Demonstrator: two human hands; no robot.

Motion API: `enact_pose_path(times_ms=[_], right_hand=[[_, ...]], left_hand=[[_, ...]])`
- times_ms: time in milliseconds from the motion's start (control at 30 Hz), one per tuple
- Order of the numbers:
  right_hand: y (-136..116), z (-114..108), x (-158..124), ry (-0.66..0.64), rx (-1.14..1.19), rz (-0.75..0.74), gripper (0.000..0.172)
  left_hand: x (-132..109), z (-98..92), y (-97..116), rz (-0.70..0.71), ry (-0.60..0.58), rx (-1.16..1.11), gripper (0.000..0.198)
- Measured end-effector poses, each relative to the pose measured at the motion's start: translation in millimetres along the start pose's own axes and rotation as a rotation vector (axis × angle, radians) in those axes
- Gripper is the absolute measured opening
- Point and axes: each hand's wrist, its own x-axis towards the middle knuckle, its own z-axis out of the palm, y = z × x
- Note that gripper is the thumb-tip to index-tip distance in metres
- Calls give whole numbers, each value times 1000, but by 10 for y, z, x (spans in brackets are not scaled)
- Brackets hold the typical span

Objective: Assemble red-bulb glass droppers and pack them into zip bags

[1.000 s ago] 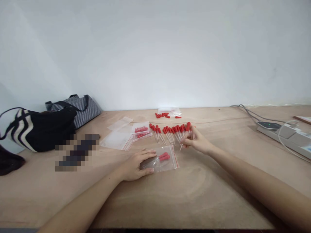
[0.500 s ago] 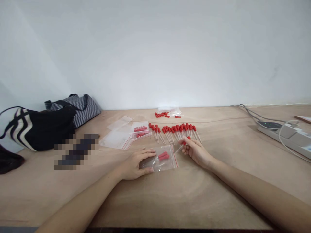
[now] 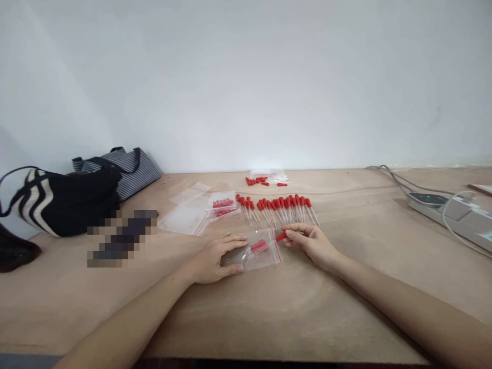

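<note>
A clear zip bag (image 3: pixel 265 259) with a red line along its right edge lies on the table, red-capped droppers (image 3: pixel 259 246) inside. Spread over its left part is my left hand (image 3: pixel 216 260), thumb and fingers apart, resting on the plastic. My right hand (image 3: pixel 310 245) pinches the red bulb of a dropper (image 3: pixel 281 236) at the bag's right end; the dropper's clear stem points left into the bag. Behind the hands, several red-capped droppers (image 3: pixel 286 203) lie in a row, with a smaller group (image 3: pixel 246 202) to their left.
Filled bags (image 3: pixel 223 204) and flat clear bags (image 3: pixel 182 218) lie at the centre left. Loose red bulbs (image 3: pixel 257 181) are near the wall. A black bag (image 3: pixel 77 200) and a striped bag (image 3: pixel 140 174) stand left; a power strip (image 3: pixel 453 215) with cables is right.
My right hand has turned and shifted slightly, bringing the dropper left so its stem now reaches into the bag. My left hand has stayed in place on the bag.
</note>
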Motion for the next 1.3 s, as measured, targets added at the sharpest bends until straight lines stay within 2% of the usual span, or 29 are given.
enact_pose_path(times_ms=[133, 233, 400, 467, 567, 700, 933, 1000, 1133, 1167, 1233, 1300], right_hand=[[-16, -9, -10, -139, -108, 58, 37], [-14, 44, -5, -160, -246, 28, 33], [-23, 118, 62, -348, -315, 75, 27], [-29, 127, 102, -381, -353, 99, 28], [-22, 150, 164, -352, -410, 84, 31], [27, 198, 208, -242, -451, 13, 30], [124, 248, 141, -101, -646, -297, 12], [90, 229, 162, -124, -680, -278, 6], [-133, 142, 359, -281, -758, -157, 9], [-205, 128, 438, -235, -791, -202, 5], [-330, 134, 620, -61, -855, -242, 6], [-400, 195, 814, 5, -923, -239, 11]], left_hand=[[1, 12, -10, 4, 3, 1, 53], [-1, 13, -7, 0, 8, 10, 53], [0, 11, 1, 3, 7, -4, 52], [-2, 7, 4, 0, 2, -7, 52], [-5, 0, 8, 8, 5, -9, 52], [-6, -2, 11, 6, -1, 3, 52], [-9, 8, 2, -7, 10, 13, 55], [-16, 8, 3, -27, 15, 15, 57], [-25, -2, 12, -46, 8, 16, 56], [-24, -5, 15, -46, 7, 14, 55], [-21, -9, 19, -48, 4, 8, 55], [-17, -12, 22, -48, 0, 1, 55]])
